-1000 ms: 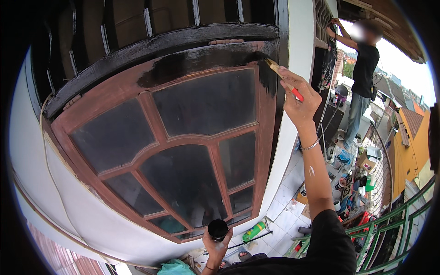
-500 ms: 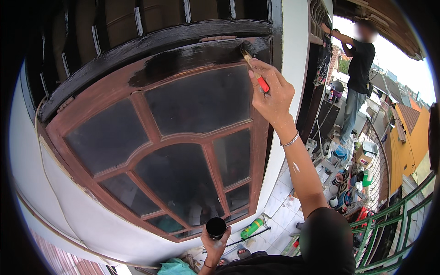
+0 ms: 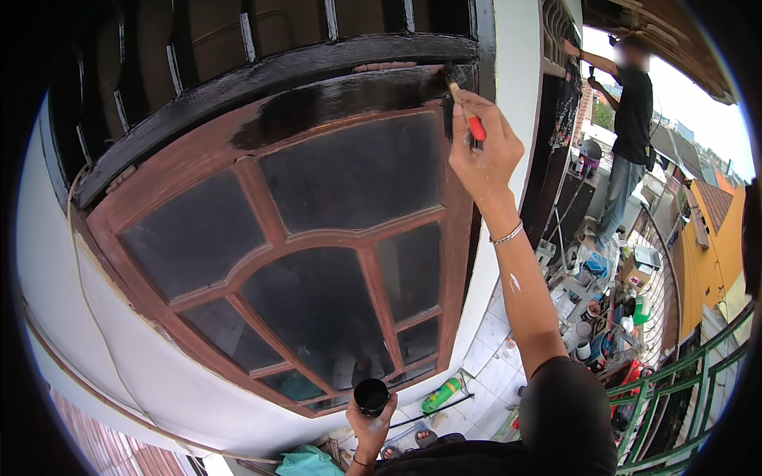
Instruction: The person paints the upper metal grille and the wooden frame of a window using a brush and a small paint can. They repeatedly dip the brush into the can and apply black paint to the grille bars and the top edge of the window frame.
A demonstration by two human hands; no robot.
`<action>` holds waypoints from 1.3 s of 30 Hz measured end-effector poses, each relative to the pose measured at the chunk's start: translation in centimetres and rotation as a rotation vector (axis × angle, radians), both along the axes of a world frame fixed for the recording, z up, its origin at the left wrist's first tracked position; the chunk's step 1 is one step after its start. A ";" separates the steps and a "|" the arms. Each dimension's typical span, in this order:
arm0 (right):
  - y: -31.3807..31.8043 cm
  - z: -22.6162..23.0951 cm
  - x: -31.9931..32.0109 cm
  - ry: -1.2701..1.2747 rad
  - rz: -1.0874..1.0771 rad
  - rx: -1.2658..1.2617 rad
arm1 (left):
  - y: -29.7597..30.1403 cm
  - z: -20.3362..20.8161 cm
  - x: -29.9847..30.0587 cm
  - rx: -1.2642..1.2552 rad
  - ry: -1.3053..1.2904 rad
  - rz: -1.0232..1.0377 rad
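My right hand [image 3: 488,151] grips a paintbrush [image 3: 476,128] with a red-ended, light wooden handle. Its dark bristles touch the top right corner of a reddish-brown wooden window frame [image 3: 460,214] with several dark glass panes. Wet-looking black paint [image 3: 341,99] covers much of the top rail's middle and right; the left part is bare brown. Low down, in front of the window's bottom rail, my left hand [image 3: 370,432] is wrapped round a small black cup [image 3: 371,397], held upright. What the cup holds is too dark to make out.
Above the window runs a dark painted beam [image 3: 214,91] with upright bars. A white wall [image 3: 500,190] borders the right side. Another person [image 3: 633,119] in dark clothes reaches up to a grille. Tools and containers [image 3: 595,317] litter the tiled floor beside a green railing [image 3: 683,389]. A green bottle [image 3: 441,395] lies below.
My right hand has moved the brush a little right and up, into the rail's corner. My left hand still holds the cup at the same spot. The view has shifted slightly.
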State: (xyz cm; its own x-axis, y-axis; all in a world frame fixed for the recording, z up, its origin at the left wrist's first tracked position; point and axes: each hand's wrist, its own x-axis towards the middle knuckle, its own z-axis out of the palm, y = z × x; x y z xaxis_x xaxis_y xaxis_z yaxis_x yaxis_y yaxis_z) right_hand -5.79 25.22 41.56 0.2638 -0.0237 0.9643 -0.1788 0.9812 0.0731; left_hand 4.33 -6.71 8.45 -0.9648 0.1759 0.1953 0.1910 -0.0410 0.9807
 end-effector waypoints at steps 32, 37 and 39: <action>2.4 3.0 0.2 0.302 0.886 -0.664 | -0.6 -0.6 -0.1 0.016 0.034 0.006; 3.3 3.0 -0.8 0.322 0.646 -0.688 | -0.7 0.1 0.2 -0.038 0.071 0.009; 4.7 2.6 0.0 0.430 0.621 -0.658 | -0.8 0.6 0.1 -0.050 0.098 0.021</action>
State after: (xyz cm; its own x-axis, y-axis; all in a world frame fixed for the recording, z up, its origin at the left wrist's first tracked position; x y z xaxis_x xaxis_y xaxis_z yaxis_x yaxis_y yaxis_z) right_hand -5.81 29.92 44.18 0.3778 0.7403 0.5560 -0.7590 0.5916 -0.2719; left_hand 4.44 -7.52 9.05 -0.9452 0.1675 0.2802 0.2863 0.0126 0.9581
